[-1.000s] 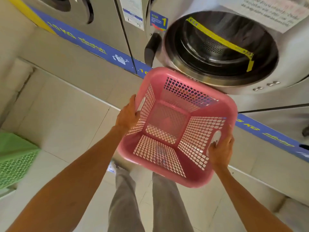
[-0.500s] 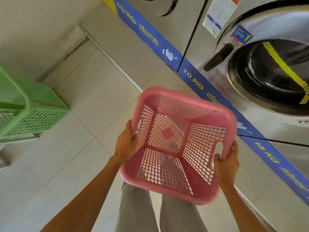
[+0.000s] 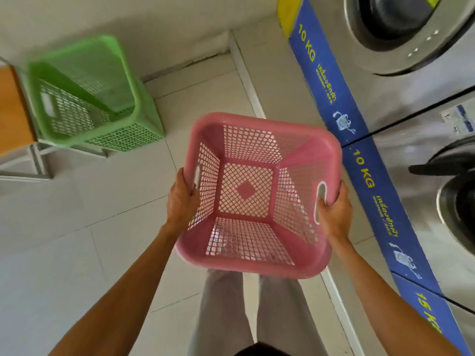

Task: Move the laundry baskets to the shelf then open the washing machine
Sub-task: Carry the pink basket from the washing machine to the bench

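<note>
I hold an empty pink laundry basket (image 3: 257, 155) in front of me above the tiled floor. My left hand (image 3: 181, 199) grips its left rim by the handle slot. My right hand (image 3: 334, 211) grips the right rim, thumb at the handle slot. A green laundry basket (image 3: 84, 98) sits on a low white metal shelf (image 3: 38, 160) at the upper left. Washing machines stand along the right: one round door (image 3: 401, 32) at the top right, another door (image 3: 455, 199) with a dark handle at the right edge.
A blue band (image 3: 359, 160) with yellow "10 KG" lettering runs along the machines' base. An orange wooden surface (image 3: 12, 111) lies at the left edge beside the shelf. A wall closes the far side. Pale floor tiles (image 3: 102, 227) spread between shelf and machines. My legs are below the basket.
The view has swung left, away from the washing machine door. The pink basket, still in both hands, has come towards the green basket and shelf, now far more in view.
</note>
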`<state>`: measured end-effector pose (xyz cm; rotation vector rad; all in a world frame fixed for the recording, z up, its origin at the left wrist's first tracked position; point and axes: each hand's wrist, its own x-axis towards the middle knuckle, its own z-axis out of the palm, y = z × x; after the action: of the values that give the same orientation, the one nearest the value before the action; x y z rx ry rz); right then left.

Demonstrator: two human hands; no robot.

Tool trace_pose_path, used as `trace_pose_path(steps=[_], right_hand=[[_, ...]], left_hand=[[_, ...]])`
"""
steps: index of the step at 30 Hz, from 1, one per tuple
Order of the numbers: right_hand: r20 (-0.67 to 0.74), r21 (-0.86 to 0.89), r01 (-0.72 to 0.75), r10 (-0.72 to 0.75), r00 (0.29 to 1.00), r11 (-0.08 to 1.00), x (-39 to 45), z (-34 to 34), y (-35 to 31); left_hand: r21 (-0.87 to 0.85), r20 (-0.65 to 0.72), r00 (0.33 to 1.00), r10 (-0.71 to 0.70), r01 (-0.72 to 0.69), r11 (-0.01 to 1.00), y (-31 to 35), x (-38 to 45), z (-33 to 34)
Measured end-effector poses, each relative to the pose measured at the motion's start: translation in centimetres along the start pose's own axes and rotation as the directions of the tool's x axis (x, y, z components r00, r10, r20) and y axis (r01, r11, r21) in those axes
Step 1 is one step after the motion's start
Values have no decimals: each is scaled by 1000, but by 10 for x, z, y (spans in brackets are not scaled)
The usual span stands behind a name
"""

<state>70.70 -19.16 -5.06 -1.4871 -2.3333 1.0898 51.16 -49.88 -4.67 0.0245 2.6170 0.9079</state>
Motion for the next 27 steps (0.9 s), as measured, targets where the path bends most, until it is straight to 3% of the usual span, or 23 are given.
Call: trace_pose_path(steps=[7,14,19,27], right_hand=[[-8,22,159,-159,987,987,27,45,-123],[-62,-121,273,-281,958,954,64,100,-203],[-28,-128,338,-344,939,932,111,133,-235],[39,-113,359,-357,933,927,217,186,-279]], left_hand=[[-80,-19,1000,-11,9,997,-6,72,-82],[-49,-150,978,-142,136,989,-6,147,-126],[6,-174,985,-22,24,1000,-8,198,-132],[27,-67,990,122,-121,992,10,311,-126]])
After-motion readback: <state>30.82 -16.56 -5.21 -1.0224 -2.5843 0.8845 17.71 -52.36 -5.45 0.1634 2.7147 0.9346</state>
